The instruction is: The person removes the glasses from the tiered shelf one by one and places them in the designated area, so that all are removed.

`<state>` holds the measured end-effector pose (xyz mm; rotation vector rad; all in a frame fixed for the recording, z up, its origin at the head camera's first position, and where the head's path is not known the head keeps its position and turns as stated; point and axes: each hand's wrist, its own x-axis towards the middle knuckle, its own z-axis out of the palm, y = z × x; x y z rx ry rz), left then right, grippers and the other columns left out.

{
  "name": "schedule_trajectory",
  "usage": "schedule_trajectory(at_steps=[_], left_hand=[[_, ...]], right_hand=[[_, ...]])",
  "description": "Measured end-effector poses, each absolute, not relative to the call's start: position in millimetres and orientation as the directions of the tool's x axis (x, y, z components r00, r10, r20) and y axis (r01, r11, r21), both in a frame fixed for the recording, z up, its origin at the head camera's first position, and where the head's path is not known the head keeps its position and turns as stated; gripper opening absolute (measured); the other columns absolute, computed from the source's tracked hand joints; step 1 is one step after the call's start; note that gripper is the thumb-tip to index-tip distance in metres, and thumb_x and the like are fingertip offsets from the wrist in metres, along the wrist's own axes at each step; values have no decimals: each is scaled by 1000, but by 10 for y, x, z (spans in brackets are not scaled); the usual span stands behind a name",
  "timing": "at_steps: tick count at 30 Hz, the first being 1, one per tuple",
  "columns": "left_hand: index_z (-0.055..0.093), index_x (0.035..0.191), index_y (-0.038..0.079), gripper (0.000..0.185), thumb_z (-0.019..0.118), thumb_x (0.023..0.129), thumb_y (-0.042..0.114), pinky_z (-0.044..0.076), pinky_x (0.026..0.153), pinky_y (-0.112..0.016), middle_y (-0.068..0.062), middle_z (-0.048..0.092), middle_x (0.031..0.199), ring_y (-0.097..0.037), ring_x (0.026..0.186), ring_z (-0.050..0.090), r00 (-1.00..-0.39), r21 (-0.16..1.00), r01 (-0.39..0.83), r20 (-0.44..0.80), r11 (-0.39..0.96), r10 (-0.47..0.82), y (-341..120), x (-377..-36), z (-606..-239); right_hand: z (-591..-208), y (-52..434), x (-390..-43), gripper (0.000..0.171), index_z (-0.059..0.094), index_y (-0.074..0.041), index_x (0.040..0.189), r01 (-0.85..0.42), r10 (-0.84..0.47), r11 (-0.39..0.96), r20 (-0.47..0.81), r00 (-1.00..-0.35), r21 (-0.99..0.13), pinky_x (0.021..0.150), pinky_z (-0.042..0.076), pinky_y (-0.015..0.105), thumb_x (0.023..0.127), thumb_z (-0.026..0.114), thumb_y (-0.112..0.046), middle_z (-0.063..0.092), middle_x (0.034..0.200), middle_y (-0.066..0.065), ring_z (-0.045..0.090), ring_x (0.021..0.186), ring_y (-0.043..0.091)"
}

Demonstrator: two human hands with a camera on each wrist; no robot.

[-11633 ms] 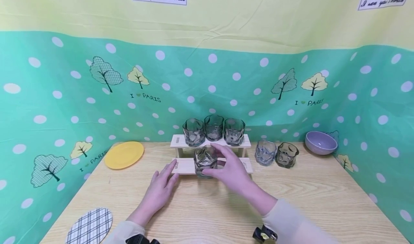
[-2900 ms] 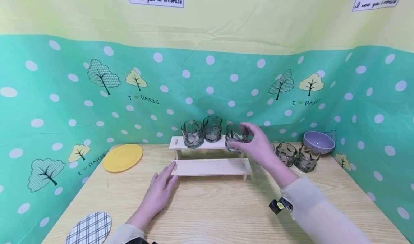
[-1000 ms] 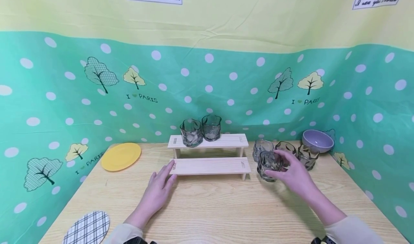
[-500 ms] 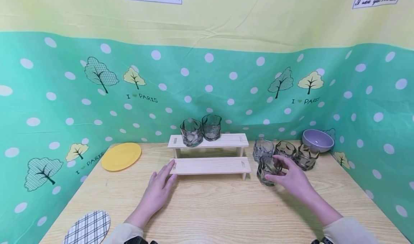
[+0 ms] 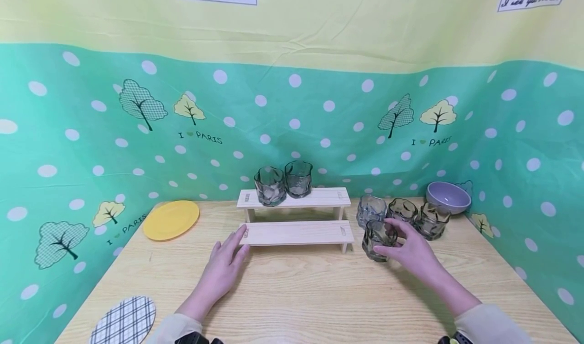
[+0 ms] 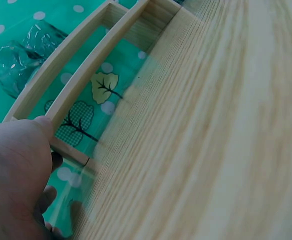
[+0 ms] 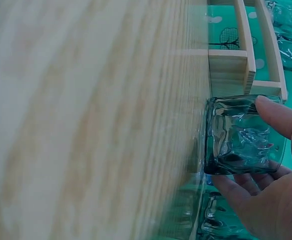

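Note:
My right hand (image 5: 412, 250) holds a smoky grey drinking glass (image 5: 376, 238) by its side, thumb in front, other fingers behind. The glass stands upright on the table, right of the two-tier wooden rack. In the right wrist view its wavy wall (image 7: 241, 135) shows between thumb and fingers. At the rack's lower tier (image 5: 296, 233), my left hand (image 5: 221, 270) touches the left end, fingers extended; its thumb lies against the wood in the left wrist view. Two grey glasses, one in front (image 5: 270, 188) and one behind (image 5: 298, 179), stand on the upper tier (image 5: 326, 197).
Behind the held glass are a clear bluish glass (image 5: 371, 211) and two brownish glasses, the nearer (image 5: 432, 222) beside a purple bowl (image 5: 448, 197). A yellow plate (image 5: 171, 220) lies back left. A checked round mat (image 5: 124, 321) is at front left. Patterned cloth (image 5: 292, 111) hangs behind.
Over the earlier frames, the lower-tier glass went to the table's right side; then my right hand brought the upper tier's right glass down there. Almost no movement in the last half second.

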<state>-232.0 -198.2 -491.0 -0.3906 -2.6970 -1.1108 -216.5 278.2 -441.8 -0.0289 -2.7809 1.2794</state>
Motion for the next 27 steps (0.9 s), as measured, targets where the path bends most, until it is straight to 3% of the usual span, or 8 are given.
schedule_trajectory(at_steps=[4,8,11,16,19,27], left_hand=[[39,173,11,58,54,119,28,8,132,-71,-19,46,170,-45,160,35,-945,659,316,281,682,167,-1979,-2320,-4903],[39,173,11,59,54,119,28,8,132,-71,-19,46,170,-45,160,35,-945,659,316,281,683,167,-1982,-2322,-4904],[38,173,11,59,53,119,29,8,132,-71,-18,45,171,-45,161,35,-945,658,317,283,683,166,-1988,-2326,-4911],[39,173,11,59,54,119,29,8,132,-71,-18,46,170,-45,160,36,-943,657,322,288,682,167,-1991,-2319,-4915],[39,172,11,59,54,119,29,9,132,-71,-18,46,170,-45,160,36,-942,657,324,291,680,168,-1989,-2314,-4915],[39,172,11,58,55,119,28,9,132,-72,-18,46,170,-45,160,36,-941,658,325,293,679,167,-1985,-2314,-4924]], right_hand=[[-4416,2783,-2171,102,44,-9,167,-17,47,661,64,-997,-750,58,53,36,86,97,-42,51,158,33,61,68,20],[-4410,2788,-2183,102,44,-8,166,-33,32,671,73,-997,-740,75,63,43,86,97,-43,49,160,34,72,93,33],[-4400,2786,-2186,101,44,-5,165,-55,11,676,85,-996,-735,93,64,53,87,96,-42,49,160,34,70,117,46],[-4375,2786,-2171,104,39,-2,167,-84,-31,686,87,-996,-723,113,47,73,88,95,-39,41,166,34,51,141,61],[-4329,2797,-2156,109,34,0,169,-106,-55,697,95,-994,-709,118,35,80,88,95,-40,37,168,34,41,147,62],[-3971,2743,-2160,109,31,-3,172,-180,-77,692,176,-981,-699,124,30,75,90,94,-38,37,172,28,35,155,57]])
